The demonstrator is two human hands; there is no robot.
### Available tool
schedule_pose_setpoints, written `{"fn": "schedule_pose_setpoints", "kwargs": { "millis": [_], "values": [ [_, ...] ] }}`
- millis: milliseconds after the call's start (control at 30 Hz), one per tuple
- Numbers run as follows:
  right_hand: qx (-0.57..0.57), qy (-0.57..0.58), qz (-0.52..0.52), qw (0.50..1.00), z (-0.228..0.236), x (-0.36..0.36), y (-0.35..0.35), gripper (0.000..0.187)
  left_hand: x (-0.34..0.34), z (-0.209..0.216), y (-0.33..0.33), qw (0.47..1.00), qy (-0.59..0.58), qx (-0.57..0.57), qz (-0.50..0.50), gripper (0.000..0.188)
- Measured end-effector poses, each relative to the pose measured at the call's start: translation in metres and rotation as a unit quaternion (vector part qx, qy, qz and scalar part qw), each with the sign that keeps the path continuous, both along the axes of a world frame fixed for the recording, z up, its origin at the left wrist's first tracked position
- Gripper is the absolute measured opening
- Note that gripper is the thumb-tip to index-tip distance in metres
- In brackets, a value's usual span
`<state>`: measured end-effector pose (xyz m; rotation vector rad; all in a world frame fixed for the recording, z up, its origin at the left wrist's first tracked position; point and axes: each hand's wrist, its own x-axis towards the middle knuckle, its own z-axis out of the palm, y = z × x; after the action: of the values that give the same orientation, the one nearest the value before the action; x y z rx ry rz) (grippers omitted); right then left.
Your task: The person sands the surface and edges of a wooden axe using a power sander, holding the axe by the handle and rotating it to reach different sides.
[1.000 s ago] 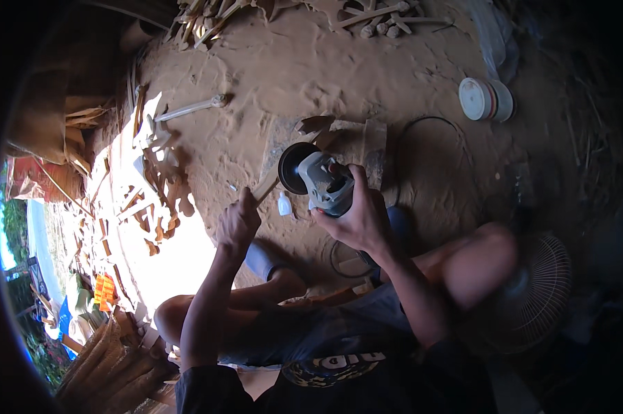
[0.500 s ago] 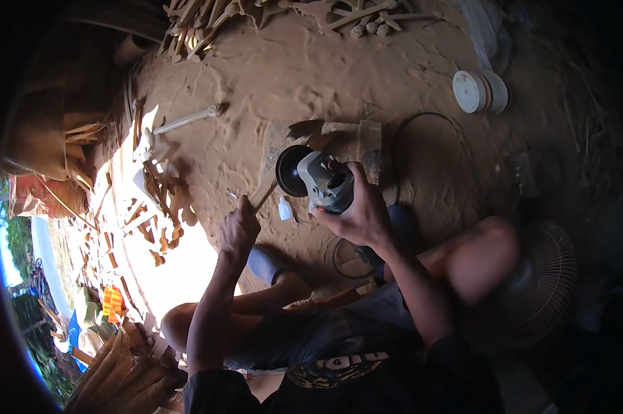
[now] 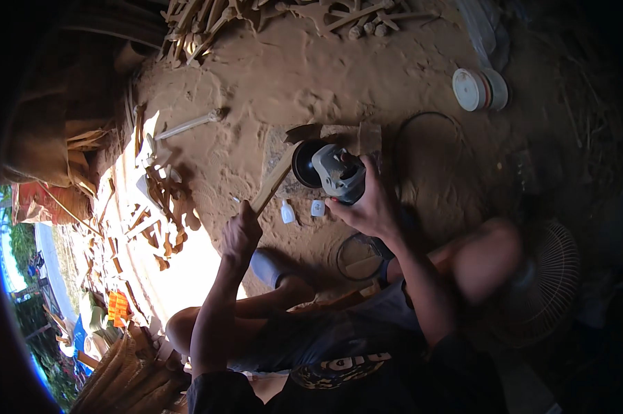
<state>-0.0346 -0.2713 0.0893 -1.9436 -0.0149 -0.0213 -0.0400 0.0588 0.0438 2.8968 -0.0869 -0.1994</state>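
Observation:
My left hand is closed round the lower end of a pale wooden stick, which slants up and to the right. In my right hand is a grey angle grinder with a round black disc. The disc's left edge is against or just over the upper part of the stick; I cannot tell if they touch. Past the stick's far end is a dark, flat, pointed piece; whether it is joined to the stick is unclear. Beneath them lies a low dusty block.
Two small white containers lie on the sandy ground before my feet. A cable loops at the right, below a white tub. Bone-like pieces lie piled at the far side and in the sunlit left. A fan stands by my right knee.
The grinder has shifted right and slightly down with my right hand. More of the wooden stick shows beside the disc, and a second white container has come into view. My left hand is almost still.

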Motion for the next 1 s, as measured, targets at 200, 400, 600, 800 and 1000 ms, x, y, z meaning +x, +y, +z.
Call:
{"fn": "schedule_pose_setpoints", "kwargs": {
  "millis": [200,400,600,800,1000],
  "values": [
    [0.032,0.025,0.025,0.999,0.001,0.003,-0.004,0.082,0.001,-0.003,-0.002,1.0,0.024,0.005,0.002,0.018],
    [0.03,0.019,0.002,0.999,0.004,0.0,-0.008,0.089,0.002,-0.003,0.002,0.999,0.036,-0.006,0.018,0.018],
    [-0.129,0.042,-0.099,0.986,0.023,-0.002,-0.012,0.09,0.002,-0.002,-0.002,1.0,0.021,0.002,0.011,0.012],
    [-0.236,-0.032,-0.094,0.967,0.018,0.007,-0.004,0.084,0.001,-0.002,0.004,0.999,0.031,0.021,-0.009,0.031],
    [-0.234,-0.039,-0.094,0.967,0.016,0.011,-0.004,0.082,0.002,-0.003,0.001,0.999,0.033,0.012,-0.008,0.03]
  ]
}}
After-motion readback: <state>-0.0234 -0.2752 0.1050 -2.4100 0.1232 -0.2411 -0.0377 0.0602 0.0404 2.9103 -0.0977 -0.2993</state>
